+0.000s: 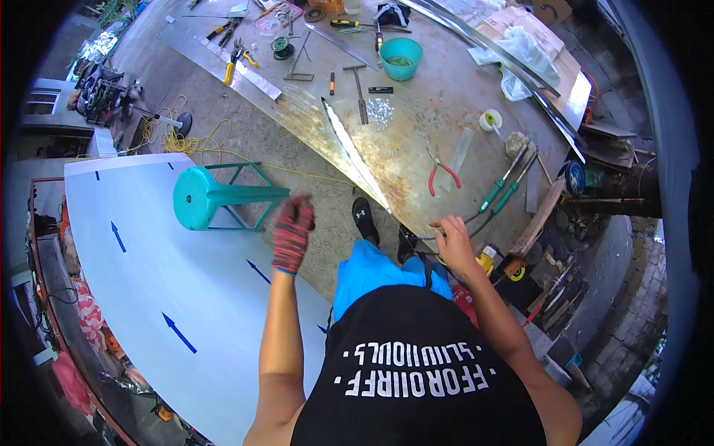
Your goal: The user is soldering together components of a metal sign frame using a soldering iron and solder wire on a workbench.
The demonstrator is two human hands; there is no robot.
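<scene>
My left hand [294, 234], in a red and black striped glove, hangs beside the legs of a green stool [195, 198]. Its fingers are loosely apart and I see nothing in them; contact with the stool is unclear. My bare right hand [454, 239] is near the worktable's front edge, lightly curled, thumb and forefinger apart, with no object visible in it. Closest to it on the rusty metal tabletop [394, 167] are red-handled pliers [444, 172] and two green-handled tools [500, 195] with cables. A long, bright, pointed metal strip [349, 145] reaches the near edge.
On the left spreads a large white sheet [216, 320] with blue arrows. A yellow cord [216, 141] trails over the concrete floor. Farther on the table are a teal bowl [400, 58], a hammer [361, 93], yellow-handled pliers [233, 63] and long metal profiles [498, 56] at the right.
</scene>
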